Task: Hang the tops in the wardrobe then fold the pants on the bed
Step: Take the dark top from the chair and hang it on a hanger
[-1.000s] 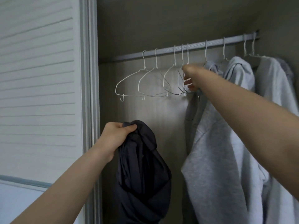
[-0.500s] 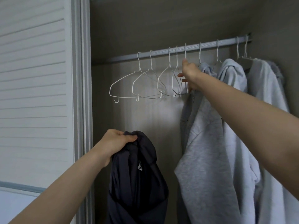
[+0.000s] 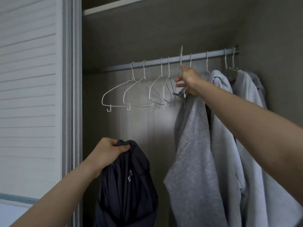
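Some gray tops (image 3: 205,145) already hang at the right of the frame. The right hand (image 3: 188,81) pinches a wire hanger (image 3: 181,63) lifted off the rod (image 3: 213,54). The left hand (image 3: 108,152) grips the dark top (image 3: 127,185), low in the middle, not hung yet. No pants show.

A bedroom wardrobe in a private home: a built-in closet (image 3: 164,38) stands open beside a pale louvred sliding door (image 3: 29,79). Inside, a metal hanging rail (image 3: 196,57) runs below a shelf (image 3: 114,5) and carries a row of empty white wire hangers (image 3: 131,94) next to grey hooded sweatshirts (image 3: 205,145) on hangers. The dim grey interior panels, household clothing and plain domestic fittings mark this as a living space rather than a shop or workplace.
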